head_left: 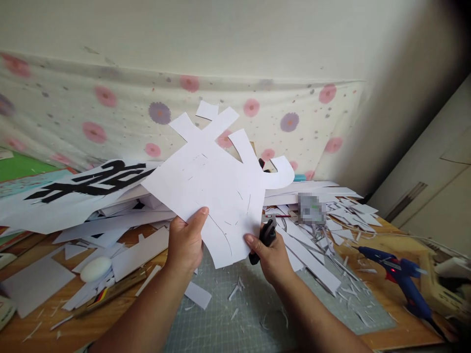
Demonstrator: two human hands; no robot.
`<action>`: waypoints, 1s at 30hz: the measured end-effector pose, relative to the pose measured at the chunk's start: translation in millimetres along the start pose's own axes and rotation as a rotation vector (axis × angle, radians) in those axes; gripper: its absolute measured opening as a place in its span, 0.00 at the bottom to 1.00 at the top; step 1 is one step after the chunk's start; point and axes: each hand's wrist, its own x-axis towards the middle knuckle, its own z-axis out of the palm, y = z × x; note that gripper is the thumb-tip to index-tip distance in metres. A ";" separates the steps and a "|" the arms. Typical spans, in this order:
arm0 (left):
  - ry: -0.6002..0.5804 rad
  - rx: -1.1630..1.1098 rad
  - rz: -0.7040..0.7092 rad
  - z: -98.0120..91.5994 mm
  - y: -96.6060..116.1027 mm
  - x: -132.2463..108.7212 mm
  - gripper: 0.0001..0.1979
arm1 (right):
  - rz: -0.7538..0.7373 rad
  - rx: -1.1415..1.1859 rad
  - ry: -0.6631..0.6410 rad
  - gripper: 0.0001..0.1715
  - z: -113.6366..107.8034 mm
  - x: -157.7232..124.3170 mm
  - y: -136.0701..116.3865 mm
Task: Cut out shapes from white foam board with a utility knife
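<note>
A white cut-out sheet (221, 186) with several projecting arms and a curved hook at its right is held up in front of me. Thin pencil-like lines mark its face. My left hand (187, 240) pinches its lower left edge, thumb on the front. At the lower right edge, my right hand (272, 250) grips the sheet with the thumb and also holds a black cutting tool (267, 234). The fingers behind the sheet are mostly hidden. Below lies a grey-green cutting mat (228, 323) with paper scraps on it.
Paper strips (309, 262) and scraps are heaped right and behind. A blue glue gun (401, 277) with a red light lies at right. At left are a sheet with black characters (91, 184), a white egg-shaped object (95, 269) and a ruler-like strip (117, 292).
</note>
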 end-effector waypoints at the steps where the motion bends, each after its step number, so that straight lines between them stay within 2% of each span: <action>1: -0.010 -0.006 -0.015 0.8 0.3 -0.4 0.21 | 0.006 0.014 0.004 0.23 -0.2 0.1 -0.2; 10: -0.093 -0.002 -0.189 6.0 -2.9 -6.9 0.26 | 0.010 0.093 0.055 0.22 0.4 1.6 0.6; 30: -0.091 -0.004 -0.201 8.0 -3.5 -4.7 0.24 | 0.034 0.116 0.036 0.22 -1.6 2.5 -1.2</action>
